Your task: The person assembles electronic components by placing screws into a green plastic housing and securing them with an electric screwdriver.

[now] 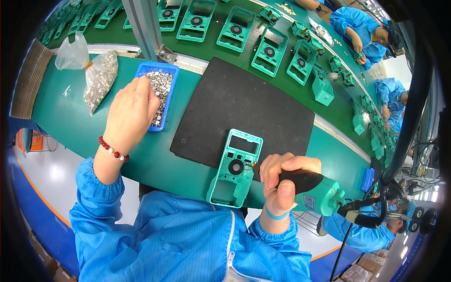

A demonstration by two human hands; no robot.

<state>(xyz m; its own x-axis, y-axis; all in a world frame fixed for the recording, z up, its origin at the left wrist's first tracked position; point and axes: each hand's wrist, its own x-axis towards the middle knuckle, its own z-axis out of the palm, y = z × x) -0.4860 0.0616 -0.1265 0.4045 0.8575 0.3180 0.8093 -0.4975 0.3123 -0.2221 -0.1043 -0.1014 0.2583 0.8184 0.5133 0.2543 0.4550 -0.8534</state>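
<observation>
My left hand [129, 108] reaches over a blue plastic tray [171, 98] of small metal screws [163, 81]. Its fingers are bent together down at the screws, and whatever lies between the fingertips is hidden. In my right hand [282, 176] is a green and black electric screwdriver [315, 191], its tip pointing left. Close to that hand, a green plastic housing [222, 177] with a round black speaker [236, 166] and a short wire lies at the near edge of the black mat [244, 98], partly overhanging the table edge toward me.
Left of the tray lies a clear bag of metal parts [101, 75]. Beyond the mat, a green belt carries several similar housings [236, 29]. A metal post [143, 28] rises behind the tray. Other people in blue [357, 33] work on the right, past a dark cable [408, 122].
</observation>
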